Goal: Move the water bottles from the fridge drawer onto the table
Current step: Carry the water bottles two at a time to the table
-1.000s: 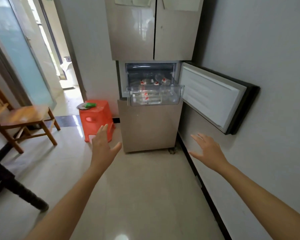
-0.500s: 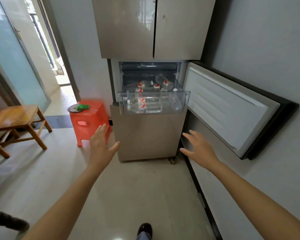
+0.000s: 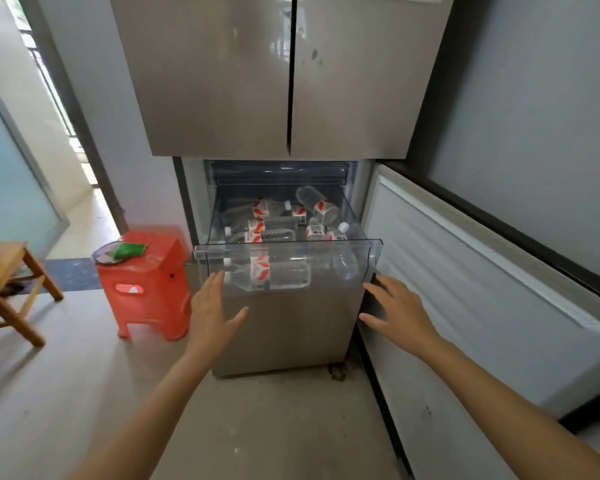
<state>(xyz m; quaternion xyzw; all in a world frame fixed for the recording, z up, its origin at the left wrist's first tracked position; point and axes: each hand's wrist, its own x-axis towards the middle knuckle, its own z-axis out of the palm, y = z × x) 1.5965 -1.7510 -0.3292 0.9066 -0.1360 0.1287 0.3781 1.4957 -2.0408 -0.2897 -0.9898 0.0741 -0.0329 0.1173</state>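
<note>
Bottles [image 3: 317, 202] lie jumbled in the drawer [image 3: 288, 244], so left hand [image 3: 212, 315] and right hand [image 3: 400, 315], spread and empty, should clear its rim, gripping mid-body.

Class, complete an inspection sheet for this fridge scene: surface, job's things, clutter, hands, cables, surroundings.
Surface: table not in view; pale floor below.
Job's things: several water bottles lying in the pulled-out clear fridge drawer; fridge door swung open to the right.
Clutter: dish with a green item on the red stool.
Hands: left hand and right hand open, empty, near the drawer front.
Cables: nothing seen.
Surroundings: wooden chair at left; wall at right.
</note>
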